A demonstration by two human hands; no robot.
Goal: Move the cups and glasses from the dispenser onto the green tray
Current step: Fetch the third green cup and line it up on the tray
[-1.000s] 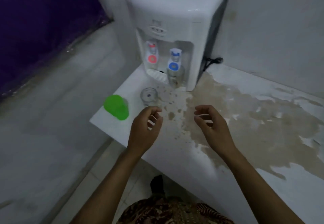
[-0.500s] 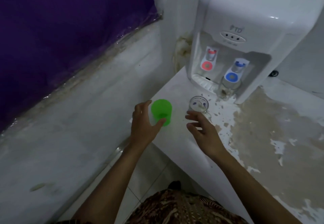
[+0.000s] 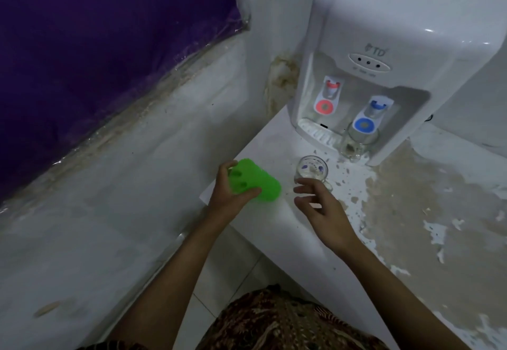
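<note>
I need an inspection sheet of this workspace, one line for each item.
Surface: white counter, brown stains and peeled paint on the right.
Job's things: green cup tilted in the grip; printed glass upright on the counter; clear glass under the blue tap; green tray not in view.
Clutter: nothing seen.
Grippers: left hand grips the green cup; right hand open beside the printed glass.
Cables: dark cord end behind the dispenser.
Surroundings: purple sheet, stained wall.

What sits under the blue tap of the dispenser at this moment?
A clear glass mug stands under the blue tap, at the right end of the drip tray. Whether it holds water cannot be told; its base blurs into the counter's edge.
</note>
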